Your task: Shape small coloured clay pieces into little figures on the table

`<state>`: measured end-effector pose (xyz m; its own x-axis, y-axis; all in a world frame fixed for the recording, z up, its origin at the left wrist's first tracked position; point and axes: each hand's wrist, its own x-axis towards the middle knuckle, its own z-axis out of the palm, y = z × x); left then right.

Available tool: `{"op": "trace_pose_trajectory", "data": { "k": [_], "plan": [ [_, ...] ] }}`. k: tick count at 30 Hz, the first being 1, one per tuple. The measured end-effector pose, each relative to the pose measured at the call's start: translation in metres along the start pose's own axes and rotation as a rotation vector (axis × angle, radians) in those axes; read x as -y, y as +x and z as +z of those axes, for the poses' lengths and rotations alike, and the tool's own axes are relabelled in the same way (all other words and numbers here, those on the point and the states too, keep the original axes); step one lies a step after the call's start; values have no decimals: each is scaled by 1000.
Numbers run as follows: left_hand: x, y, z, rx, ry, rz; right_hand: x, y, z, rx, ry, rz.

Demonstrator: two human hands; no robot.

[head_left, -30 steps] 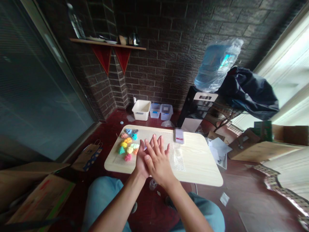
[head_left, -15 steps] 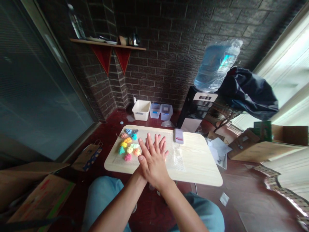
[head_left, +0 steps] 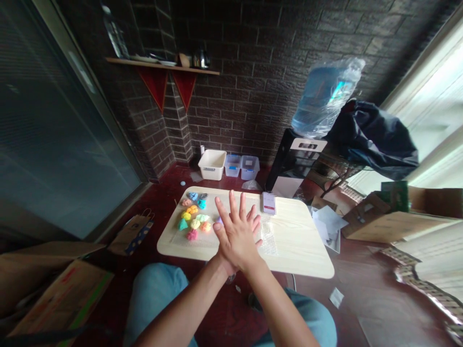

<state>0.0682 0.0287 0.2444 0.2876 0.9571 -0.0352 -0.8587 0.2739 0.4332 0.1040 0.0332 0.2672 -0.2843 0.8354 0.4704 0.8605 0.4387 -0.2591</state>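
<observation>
My right hand lies flat over my left hand, palm against palm, above the near middle of a small table. Its fingers are stretched out and spread. Of the left hand only some fingertips show past the right edge of the upper hand, plus the heel at the wrist. Whatever may be between the palms is hidden. Left of the hands, several soft-looking clay lumps sit on a clear plastic sheet: a pink lump, a green lump, an orange lump and others. Behind my right thumb shows a purple bit.
A phone lies at the far edge of the pale table. Beyond stand a white bin, two clear boxes and a water dispenser. Cardboard boxes are at the right, a paper bag at the left.
The stacked hands slide against each other. My right hand has moved forward and turned over the left, whose fingers now emerge at the right instead of the left.
</observation>
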Motion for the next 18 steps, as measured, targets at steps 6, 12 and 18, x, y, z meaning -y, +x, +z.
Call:
{"op": "trace_pose_trajectory", "data": {
  "k": [6, 12, 18],
  "plan": [
    [-16, 7, -11, 148, -75, -182, -18, -9, 4, 35, -34, 69],
    [12, 4, -6, -33, -119, 146, -1, -7, 4, 22, -34, -48],
    [-14, 7, -12, 60, -27, -109, -12, -8, 7, 32, -16, 27]
  ]
}}
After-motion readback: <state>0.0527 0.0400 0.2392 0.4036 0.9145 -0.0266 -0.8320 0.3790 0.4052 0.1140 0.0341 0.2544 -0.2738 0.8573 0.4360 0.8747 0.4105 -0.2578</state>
